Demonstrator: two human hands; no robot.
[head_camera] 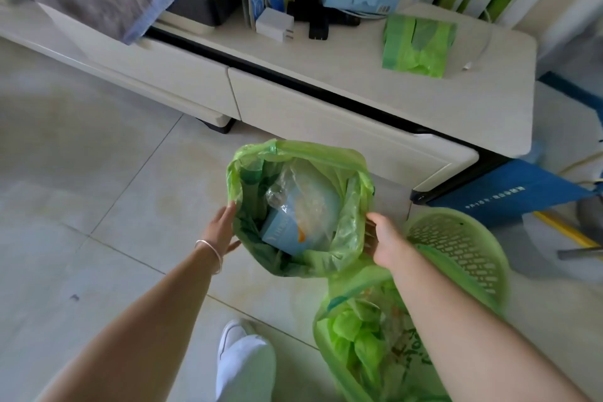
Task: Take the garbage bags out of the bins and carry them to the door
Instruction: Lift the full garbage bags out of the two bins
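I see both hands on the open green bag (342,238) in the middle.
My left hand (222,232), fingers straight, touches its rim at 9 o'clock; my right hand (381,238) pinches it at 3. Green basket (463,245) beside, white cabinet (359,81) at 12, tiled floor (81,189).

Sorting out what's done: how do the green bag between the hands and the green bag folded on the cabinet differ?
The bag between the hands is opened out and holds rubbish; the folded bag lies flat and unused. The first is over the floor, the second on the cabinet. Both are translucent green plastic.
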